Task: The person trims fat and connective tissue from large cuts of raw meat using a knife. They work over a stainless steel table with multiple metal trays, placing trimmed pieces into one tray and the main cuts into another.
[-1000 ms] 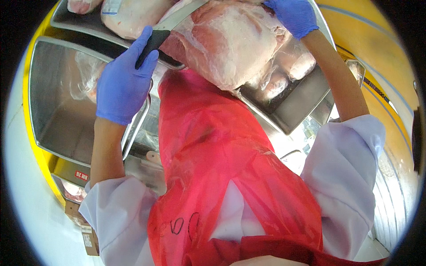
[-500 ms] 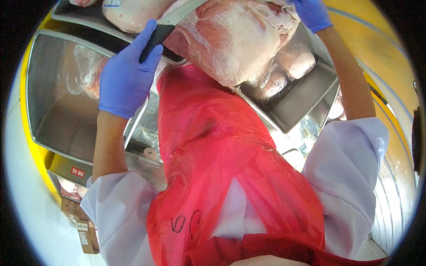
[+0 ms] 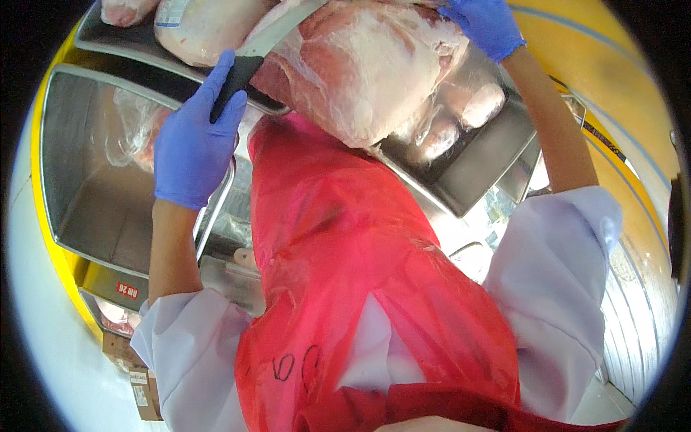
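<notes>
My left hand (image 3: pixel 193 144), in a blue glove, is closed round the black handle of a knife (image 3: pixel 288 27). Its broad blade points up and right, lying along the upper left side of a large piece of raw meat (image 3: pixel 367 72). Pale fat and a pink-red patch show on the meat. At its far right edge, my right hand (image 3: pixel 486 27), also blue-gloved, presses against the meat with bent fingers. Part of those fingers and the meat's far side are cut off by the top of the picture.
A deep metal bin (image 3: pixel 93 209) with plastic-wrapped meat (image 3: pixel 137 133) stands at the left. Another tray (image 3: pixel 137 50) holds a large wrapped piece (image 3: pixel 205 29) at the far left. Right of the meat, a metal tray (image 3: pixel 489 165) holds smaller wrapped pieces (image 3: pixel 481 106). Cardboard boxes (image 3: pixel 146 392) sit lower left.
The whole view has shifted slightly, so most things sit a little lower and further left. The knife is still in my left hand, and my right hand still touches the meat.
</notes>
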`<action>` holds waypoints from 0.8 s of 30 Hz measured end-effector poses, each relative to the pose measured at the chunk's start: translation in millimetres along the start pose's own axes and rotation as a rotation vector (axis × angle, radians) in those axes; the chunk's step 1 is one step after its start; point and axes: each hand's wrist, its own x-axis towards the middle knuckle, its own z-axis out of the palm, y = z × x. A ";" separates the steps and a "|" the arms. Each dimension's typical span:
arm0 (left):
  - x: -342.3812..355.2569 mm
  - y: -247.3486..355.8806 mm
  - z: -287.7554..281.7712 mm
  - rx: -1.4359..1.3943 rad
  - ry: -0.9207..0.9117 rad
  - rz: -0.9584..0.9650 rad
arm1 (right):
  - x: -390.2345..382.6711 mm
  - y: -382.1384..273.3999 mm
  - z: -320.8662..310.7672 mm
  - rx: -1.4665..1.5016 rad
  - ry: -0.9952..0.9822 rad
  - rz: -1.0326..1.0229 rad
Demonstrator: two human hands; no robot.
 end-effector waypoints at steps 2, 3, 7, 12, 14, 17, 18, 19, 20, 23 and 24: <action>-0.5 2.6 -1.6 0.014 -0.014 -0.021 | -2.0 5.0 0.3 -0.026 -0.049 -0.008; -0.4 1.0 -0.8 0.018 -0.002 0.001 | -0.2 8.9 -5.0 -0.053 -0.085 -0.028; -0.3 -4.8 3.4 -0.038 0.028 0.078 | 2.7 13.9 -1.6 -0.084 -0.064 -0.057; -2.1 -3.7 2.0 -0.014 0.025 0.060 | 12.7 7.6 -2.4 0.082 0.116 -0.011; -1.1 -4.2 1.9 -0.003 0.036 0.062 | 8.5 10.1 0.9 0.205 0.056 0.003; -0.9 -12.3 6.3 -0.052 0.068 0.094 | 5.4 7.3 5.6 0.500 -0.017 0.046; -0.5 -14.1 6.8 -0.071 0.060 0.094 | 7.3 5.9 4.0 0.615 -0.041 0.064; 0.5 -14.4 6.9 -0.089 0.052 0.094 | 7.8 3.6 -2.0 0.561 0.015 -0.017; -0.5 -14.4 7.3 -0.082 0.058 0.097 | 6.5 -2.5 -4.5 0.653 -0.059 0.095; -2.6 -10.1 6.4 -0.016 0.058 0.081 | 6.0 -23.9 -14.6 0.690 -0.282 0.366; -0.8 -5.7 3.8 0.035 0.048 0.066 | 13.4 -33.3 -23.6 0.544 -0.348 0.410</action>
